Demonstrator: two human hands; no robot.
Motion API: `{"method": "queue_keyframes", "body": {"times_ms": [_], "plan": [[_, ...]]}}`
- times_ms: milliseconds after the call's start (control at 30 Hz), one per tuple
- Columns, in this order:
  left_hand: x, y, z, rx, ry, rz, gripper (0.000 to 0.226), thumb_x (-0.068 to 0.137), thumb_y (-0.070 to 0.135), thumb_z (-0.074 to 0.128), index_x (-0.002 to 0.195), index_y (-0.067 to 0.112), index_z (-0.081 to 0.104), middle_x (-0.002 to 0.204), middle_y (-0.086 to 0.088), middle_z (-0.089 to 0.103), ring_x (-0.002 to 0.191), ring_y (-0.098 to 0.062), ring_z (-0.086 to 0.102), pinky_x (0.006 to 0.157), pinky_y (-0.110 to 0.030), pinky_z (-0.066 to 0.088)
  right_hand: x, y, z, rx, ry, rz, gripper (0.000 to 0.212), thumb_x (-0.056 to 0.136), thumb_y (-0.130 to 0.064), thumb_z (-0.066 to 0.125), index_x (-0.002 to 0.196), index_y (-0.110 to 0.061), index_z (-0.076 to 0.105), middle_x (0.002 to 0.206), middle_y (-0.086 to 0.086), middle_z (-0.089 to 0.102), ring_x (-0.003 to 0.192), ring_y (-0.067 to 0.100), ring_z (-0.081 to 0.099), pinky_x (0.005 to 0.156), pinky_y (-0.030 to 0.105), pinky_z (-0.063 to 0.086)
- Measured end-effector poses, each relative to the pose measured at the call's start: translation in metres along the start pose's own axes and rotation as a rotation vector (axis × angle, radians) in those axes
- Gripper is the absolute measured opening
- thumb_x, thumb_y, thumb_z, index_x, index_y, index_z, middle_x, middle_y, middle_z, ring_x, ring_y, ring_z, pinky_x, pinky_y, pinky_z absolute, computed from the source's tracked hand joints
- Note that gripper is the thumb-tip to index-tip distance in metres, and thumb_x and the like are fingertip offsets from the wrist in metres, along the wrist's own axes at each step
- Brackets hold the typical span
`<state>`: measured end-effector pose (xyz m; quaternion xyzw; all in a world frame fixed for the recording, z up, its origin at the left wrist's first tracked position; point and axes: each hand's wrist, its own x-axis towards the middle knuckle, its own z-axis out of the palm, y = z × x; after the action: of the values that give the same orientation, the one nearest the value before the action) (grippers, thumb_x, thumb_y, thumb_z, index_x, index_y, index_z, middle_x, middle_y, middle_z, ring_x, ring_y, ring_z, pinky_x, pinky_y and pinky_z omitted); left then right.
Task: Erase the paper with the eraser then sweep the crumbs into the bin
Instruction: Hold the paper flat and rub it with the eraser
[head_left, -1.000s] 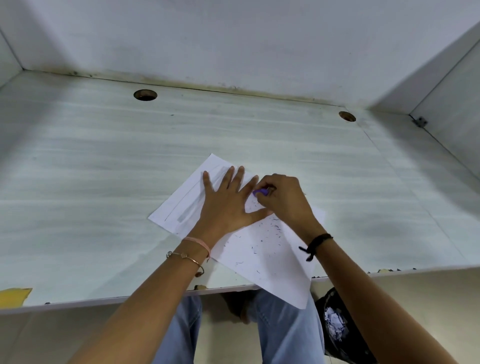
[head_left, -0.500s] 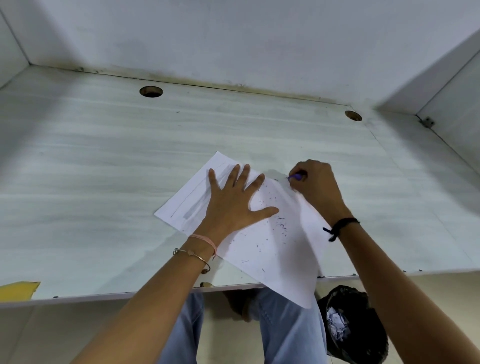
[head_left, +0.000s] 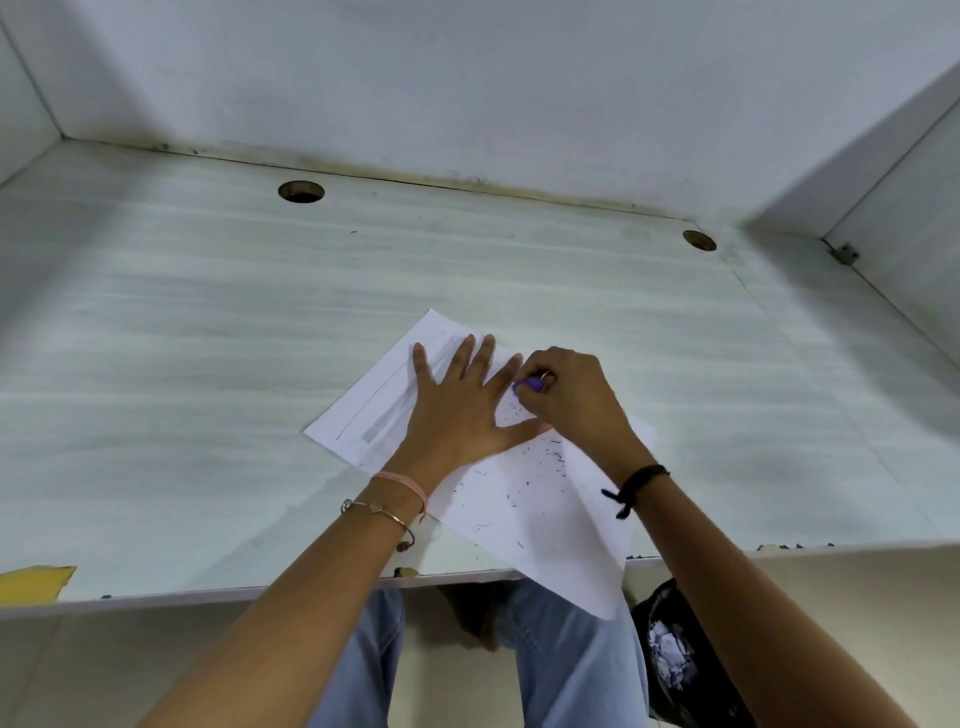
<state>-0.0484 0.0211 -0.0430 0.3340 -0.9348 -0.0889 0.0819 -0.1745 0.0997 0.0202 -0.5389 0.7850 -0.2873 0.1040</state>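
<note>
Thin, limp paper (head_left: 545, 499), likely to crumple, so pinned flat under spread left hand (head_left: 462, 410) just beside small purple eraser (head_left: 529, 385) pinched by right hand (head_left: 571, 405)

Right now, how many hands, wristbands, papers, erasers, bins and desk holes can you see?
Hands: 2, left hand, right hand
Wristbands: 3
Paper: 1
Eraser: 1
Bin: 1
Desk holes: 2
Total: 10
</note>
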Motion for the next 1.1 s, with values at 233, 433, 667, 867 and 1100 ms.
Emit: {"method": "queue_keyframes", "body": {"times_ms": [233,433,667,867,1100], "plan": [[-0.001,0.0,0.0,-0.017,-0.013,-0.002,0.091,0.078,0.087,0.017,0.154,0.041,0.004,0.165,0.0,-0.007,0.151,-0.019,-0.008,0.109,-0.07,-0.012,0.016,0.015,-0.018,-0.02,0.125,0.08,0.008,0.078,-0.001,0.065,0.078,-0.005,0.072,0.078,0.007,0.07,0.073,0.02,0.065,0.063,0.021,0.049],[-0.001,0.0,-0.001,-0.029,-0.027,-0.008,0.091,0.078,0.088,0.019,0.154,0.041,0.004,0.164,0.001,-0.008,0.15,-0.017,-0.01,0.109,-0.07,-0.012,0.013,0.016,0.0,0.071,0.101,0.076,0.006,0.078,-0.003,0.066,0.078,-0.007,0.071,0.076,0.005,0.069,0.068,0.017,0.062,0.057,0.01,0.042],[-0.002,-0.001,-0.014,-0.102,-0.05,-0.005,0.067,0.1,0.058,0.021,0.156,0.022,0.012,0.165,0.001,0.001,0.151,-0.016,-0.004,0.114,-0.059,-0.012,0.005,0.015,-0.004,0.102,0.194,0.117,0.006,0.082,-0.006,0.065,0.079,-0.01,0.067,0.083,0.005,0.07,0.07,0.018,0.061,0.061,0.016,0.044],[-0.012,-0.015,-0.045,-1.068,0.03,-0.199,0.038,0.106,0.024,0.037,0.14,0.016,0.05,0.148,0.001,0.046,0.14,-0.015,0.036,0.118,-0.03,0.022,-0.036,-0.015,0.032,0.327,0.014,0.045,0.007,0.084,-0.003,0.064,0.084,-0.01,0.066,0.08,0.005,0.067,0.066,0.015,0.057,0.062,0.017,0.046],[-0.057,-0.05,-0.045,-0.73,0.043,-0.12,0.036,0.102,0.019,0.047,0.138,0.018,0.052,0.15,0.003,0.044,0.144,-0.015,0.031,0.115,-0.021,-0.002,-0.027,-0.015,0.03,0.266,0.069,0.073,0.003,0.085,-0.008,0.063,0.085,-0.011,0.065,0.086,0.003,0.067,0.082,0.021,0.059,0.075,0.033,0.049]]}}
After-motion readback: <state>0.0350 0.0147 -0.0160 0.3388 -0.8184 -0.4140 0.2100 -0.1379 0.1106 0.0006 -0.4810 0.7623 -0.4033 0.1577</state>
